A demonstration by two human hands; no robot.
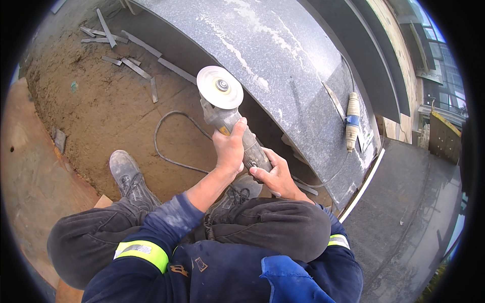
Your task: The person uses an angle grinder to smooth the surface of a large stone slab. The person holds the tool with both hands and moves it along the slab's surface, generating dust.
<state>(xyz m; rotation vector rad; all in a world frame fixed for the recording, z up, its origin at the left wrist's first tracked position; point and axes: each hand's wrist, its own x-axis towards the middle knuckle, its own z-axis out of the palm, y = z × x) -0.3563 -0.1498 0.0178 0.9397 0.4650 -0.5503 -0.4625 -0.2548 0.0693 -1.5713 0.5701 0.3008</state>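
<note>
An angle grinder (233,126) is held up in front of my knees, its pale round disc (207,81) at the far end. Near the grinder's head, my left hand (231,150) wraps round the body. My right hand (277,174) grips the rear of the handle, fingers closed. Just beyond the disc lies a large grey stone slab (283,70) with whitish dusty streaks; a gap shows between disc and slab edge in the picture, though I cannot tell their distance in depth. A dark cord (157,136) loops over the ground left of the tool.
Several narrow stone offcuts (135,68) lie on the brown dirt (101,111) at the far left. A taped cable connector (352,121) rests on the slab's right part. Dark slabs (374,55) stand at the upper right. A brown board (35,166) lies left of my shoes (126,171).
</note>
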